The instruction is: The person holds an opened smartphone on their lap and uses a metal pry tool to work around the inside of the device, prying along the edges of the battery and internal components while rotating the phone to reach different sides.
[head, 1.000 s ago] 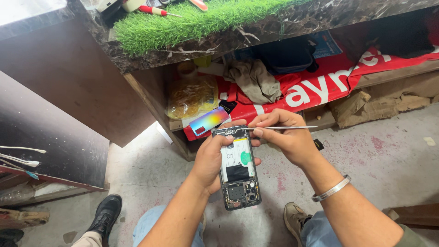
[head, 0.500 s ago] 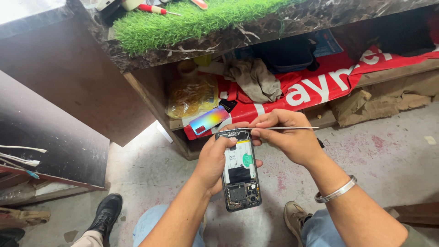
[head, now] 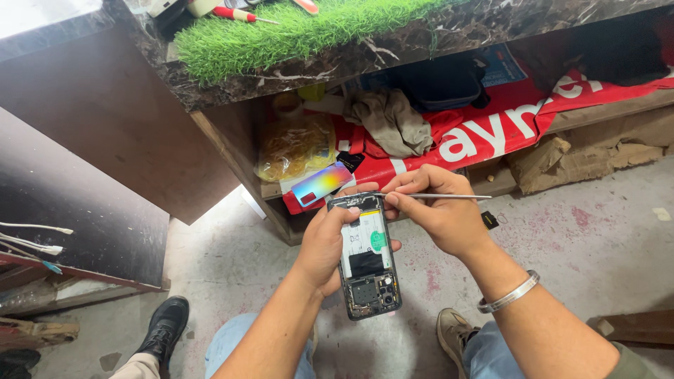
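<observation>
Tweezers [head: 435,196] sit pinched in my right hand [head: 439,214], their tips meeting the top edge of the opened smartphone [head: 365,256], which my left hand [head: 324,245] clasps around its side, back cover off, battery and boards facing up. The phone hangs above the concrete floor [head: 597,238], between my knees, just below the iridescent back cover [head: 321,184] lying on the low shelf. For this step I judge it best to keep the left grip clamped firm and steady, thumb clear of the top edge of the phone, and to work the tweezers with small, light moves, since a slip could scratch the board.
</observation>
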